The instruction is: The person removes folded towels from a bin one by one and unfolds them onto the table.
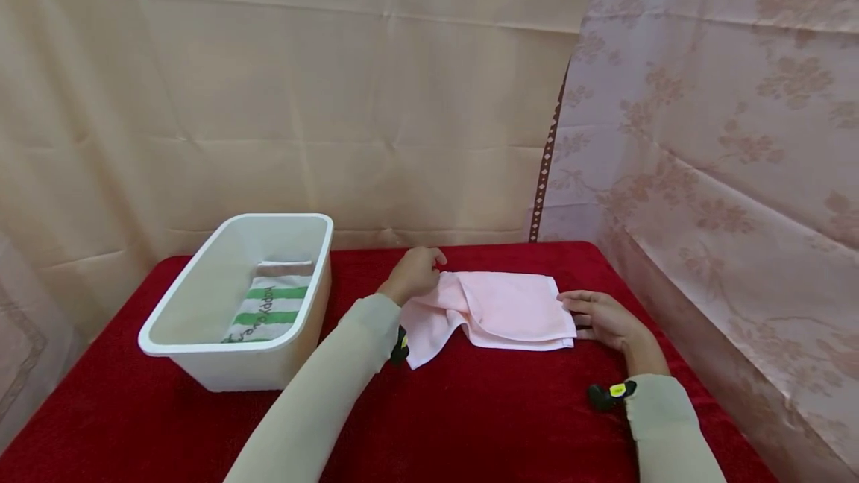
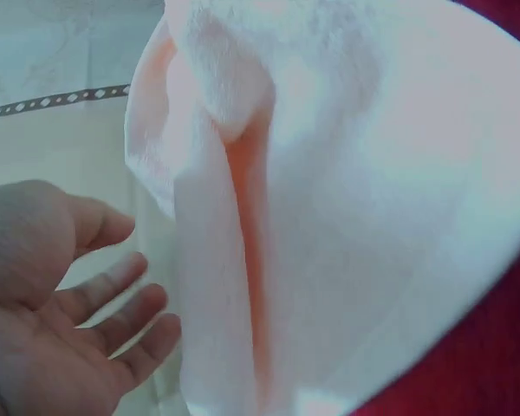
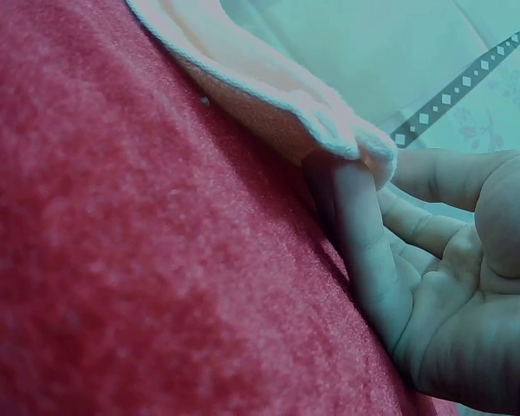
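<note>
A pink cloth with white edging lies partly folded on the red table cover, its left part rumpled. At its left upper edge is my left hand; in the left wrist view that hand has loosely bent, spread fingers beside the cloth, holding nothing. My right hand is at the cloth's right edge. In the right wrist view, a fairly straight finger of this hand reaches under the cloth's edge, the thumb beside it; the tips are partly hidden.
A white plastic basin stands on the left of the table, holding a green-and-white striped cloth with lettering. Beige curtains hang behind the table, and a floral curtain hangs along the right side.
</note>
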`<move>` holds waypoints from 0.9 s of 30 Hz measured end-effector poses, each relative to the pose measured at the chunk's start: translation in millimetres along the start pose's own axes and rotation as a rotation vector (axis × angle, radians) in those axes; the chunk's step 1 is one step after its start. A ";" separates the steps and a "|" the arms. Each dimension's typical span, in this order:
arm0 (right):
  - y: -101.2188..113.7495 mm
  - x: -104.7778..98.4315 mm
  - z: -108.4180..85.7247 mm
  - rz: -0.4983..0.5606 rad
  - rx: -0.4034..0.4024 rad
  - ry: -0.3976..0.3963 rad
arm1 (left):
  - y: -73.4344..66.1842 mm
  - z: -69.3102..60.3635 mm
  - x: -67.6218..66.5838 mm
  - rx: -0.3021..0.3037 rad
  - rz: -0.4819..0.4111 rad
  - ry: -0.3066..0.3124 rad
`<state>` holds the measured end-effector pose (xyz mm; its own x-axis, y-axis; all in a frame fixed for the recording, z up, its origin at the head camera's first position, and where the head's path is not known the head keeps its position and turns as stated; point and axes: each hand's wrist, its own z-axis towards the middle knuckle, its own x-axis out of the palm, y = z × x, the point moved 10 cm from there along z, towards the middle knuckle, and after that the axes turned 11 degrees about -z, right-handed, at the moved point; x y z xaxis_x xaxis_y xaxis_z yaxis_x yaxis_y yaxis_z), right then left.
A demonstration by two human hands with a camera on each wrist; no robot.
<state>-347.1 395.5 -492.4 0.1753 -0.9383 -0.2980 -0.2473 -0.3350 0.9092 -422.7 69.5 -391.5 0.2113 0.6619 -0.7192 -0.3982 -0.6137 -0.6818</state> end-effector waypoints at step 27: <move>0.7 0.2 -1.3 -0.006 0.009 -0.014 | 20.9 6.1 16.7 -0.285 -0.132 0.149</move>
<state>-346.0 395.2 -491.4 0.1632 -0.9373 -0.3080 -0.2545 -0.3416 0.9047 -432.9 70.4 -417.0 0.3808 0.6863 -0.6197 -0.0978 -0.6365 -0.7651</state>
